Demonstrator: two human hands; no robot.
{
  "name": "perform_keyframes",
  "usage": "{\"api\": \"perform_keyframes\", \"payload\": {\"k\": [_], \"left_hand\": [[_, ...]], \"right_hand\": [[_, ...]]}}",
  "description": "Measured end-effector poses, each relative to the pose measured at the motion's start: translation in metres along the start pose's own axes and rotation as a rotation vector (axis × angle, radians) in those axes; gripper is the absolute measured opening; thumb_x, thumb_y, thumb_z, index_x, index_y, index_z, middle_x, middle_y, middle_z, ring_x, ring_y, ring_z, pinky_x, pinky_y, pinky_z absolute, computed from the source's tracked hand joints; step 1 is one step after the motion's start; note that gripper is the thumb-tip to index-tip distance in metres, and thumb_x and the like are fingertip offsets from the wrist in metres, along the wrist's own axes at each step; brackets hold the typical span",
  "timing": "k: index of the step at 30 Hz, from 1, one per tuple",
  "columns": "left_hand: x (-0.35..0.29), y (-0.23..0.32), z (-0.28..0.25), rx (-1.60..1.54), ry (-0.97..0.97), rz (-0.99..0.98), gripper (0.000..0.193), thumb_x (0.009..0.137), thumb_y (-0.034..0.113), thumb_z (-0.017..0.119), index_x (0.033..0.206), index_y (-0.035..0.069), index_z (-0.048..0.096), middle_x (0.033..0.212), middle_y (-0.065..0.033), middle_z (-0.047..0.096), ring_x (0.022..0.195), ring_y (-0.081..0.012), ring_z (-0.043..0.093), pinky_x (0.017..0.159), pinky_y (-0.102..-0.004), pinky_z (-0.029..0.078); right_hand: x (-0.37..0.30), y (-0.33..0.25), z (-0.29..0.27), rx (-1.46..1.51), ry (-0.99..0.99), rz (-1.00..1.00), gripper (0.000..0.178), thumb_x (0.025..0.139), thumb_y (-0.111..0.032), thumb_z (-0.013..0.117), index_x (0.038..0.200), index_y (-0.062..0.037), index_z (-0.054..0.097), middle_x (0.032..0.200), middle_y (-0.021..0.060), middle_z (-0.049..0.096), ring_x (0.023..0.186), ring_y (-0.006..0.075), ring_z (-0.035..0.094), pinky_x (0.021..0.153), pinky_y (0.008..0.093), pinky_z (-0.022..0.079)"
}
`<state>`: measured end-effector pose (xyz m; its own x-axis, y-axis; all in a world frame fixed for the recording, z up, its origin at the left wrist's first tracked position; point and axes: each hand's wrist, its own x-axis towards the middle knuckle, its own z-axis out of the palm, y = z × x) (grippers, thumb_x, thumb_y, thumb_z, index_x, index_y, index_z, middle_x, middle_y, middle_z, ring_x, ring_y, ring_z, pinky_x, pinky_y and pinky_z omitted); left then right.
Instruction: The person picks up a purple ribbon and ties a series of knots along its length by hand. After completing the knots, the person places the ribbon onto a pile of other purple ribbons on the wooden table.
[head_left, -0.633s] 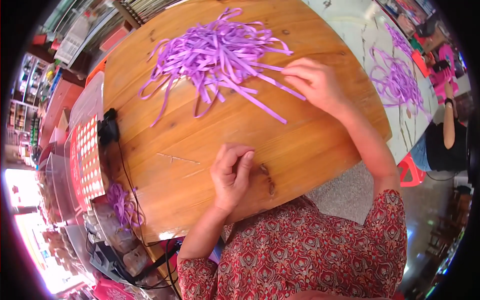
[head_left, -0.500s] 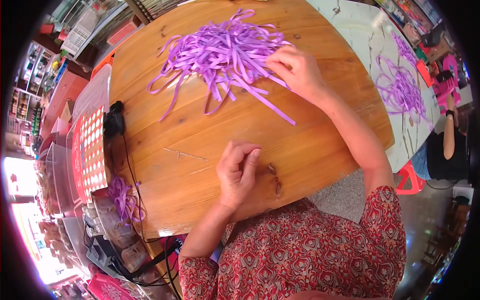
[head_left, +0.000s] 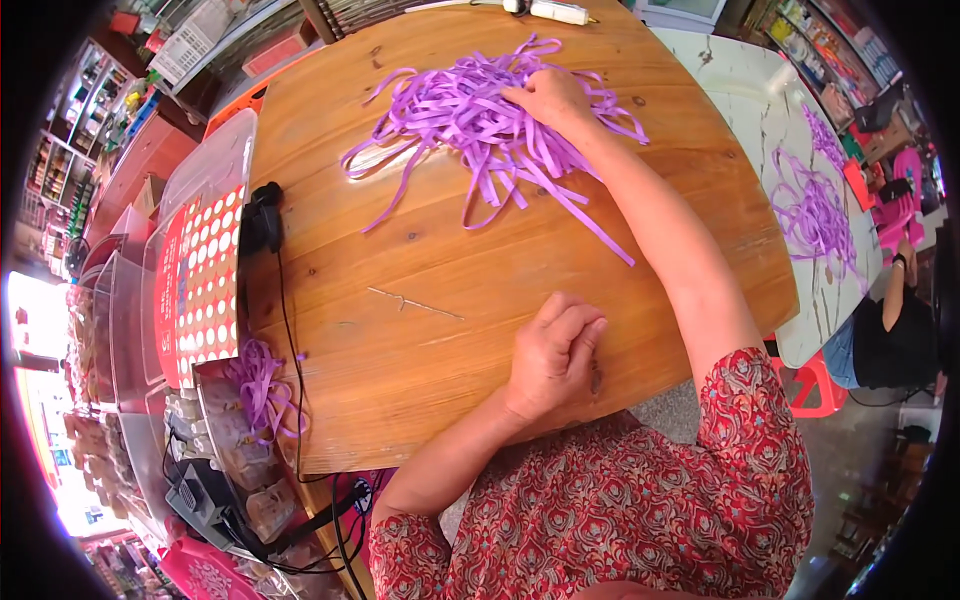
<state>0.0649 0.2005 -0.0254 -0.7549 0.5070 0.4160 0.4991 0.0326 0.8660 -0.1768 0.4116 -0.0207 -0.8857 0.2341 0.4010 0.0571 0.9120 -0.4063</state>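
A loose heap of purple ribbons (head_left: 470, 115) lies on the far part of the wooden table (head_left: 330, 350). Reaching into its right side, my right hand (head_left: 555, 100) has its fingers closed on a ribbon strand; the fingertips are partly lost among the loops. My left hand (head_left: 555, 355) is curled above the near edge of the table, thumb against the bent fingers. Whatever it may hold is hidden. Between the left hand and the heap lies a thin, pale twisted strand (head_left: 415, 303).
At the left edge stand a red box with white dots (head_left: 205, 280), a black device with a cable (head_left: 265, 215) and a small purple ribbon bunch (head_left: 265, 390). More purple ribbons (head_left: 815, 215) lie on a white marbled table (head_left: 720, 70) at right, where another person (head_left: 895, 320) sits.
My right hand has moved from the heap's right edge further in among the ribbons. The left hand, still curled, has shifted to the right. The whole view has shifted slightly.
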Motion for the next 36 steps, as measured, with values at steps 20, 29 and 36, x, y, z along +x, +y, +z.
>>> {"api": "perform_keyframes", "payload": {"k": [20,29,36], "left_hand": [[0.011,0.000,-0.028,0.165,0.274,0.185,0.028,0.077,0.000,0.066,0.104,0.000,0.057,0.100,-0.0159,0.058,0.092,-0.0320,0.057,0.079,-0.0365,0.047],[0.043,0.032,-0.025,-0.455,0.142,0.028,0.028,0.087,0.009,0.064,0.112,-0.001,0.056,0.100,-0.0073,0.059,0.094,-0.0145,0.055,0.082,-0.0285,0.045],[0.013,0.020,-0.054,-0.276,0.216,-0.194,0.007,0.090,0.005,0.059,0.088,-0.001,0.060,0.072,0.0032,0.052,0.065,-0.0063,0.044,0.058,-0.0210,0.037]], "right_hand": [[-0.089,-0.038,-0.166,0.932,-0.383,-0.193,0.019,0.091,-0.013,0.057,0.098,0.0020,0.066,0.074,0.0052,0.065,0.070,0.0090,0.060,0.062,0.0230,0.048],[-0.163,-0.056,-0.201,0.949,-0.735,-0.395,0.018,0.085,-0.011,0.065,0.097,0.0022,0.066,0.076,0.0057,0.064,0.061,0.0100,0.060,0.051,0.0229,0.047],[-0.183,0.002,-0.200,0.796,-0.625,-0.069,0.013,0.088,-0.009,0.062,0.097,-0.0001,0.066,0.078,-0.0001,0.062,0.068,0.0060,0.056,0.061,0.0197,0.044]]}}
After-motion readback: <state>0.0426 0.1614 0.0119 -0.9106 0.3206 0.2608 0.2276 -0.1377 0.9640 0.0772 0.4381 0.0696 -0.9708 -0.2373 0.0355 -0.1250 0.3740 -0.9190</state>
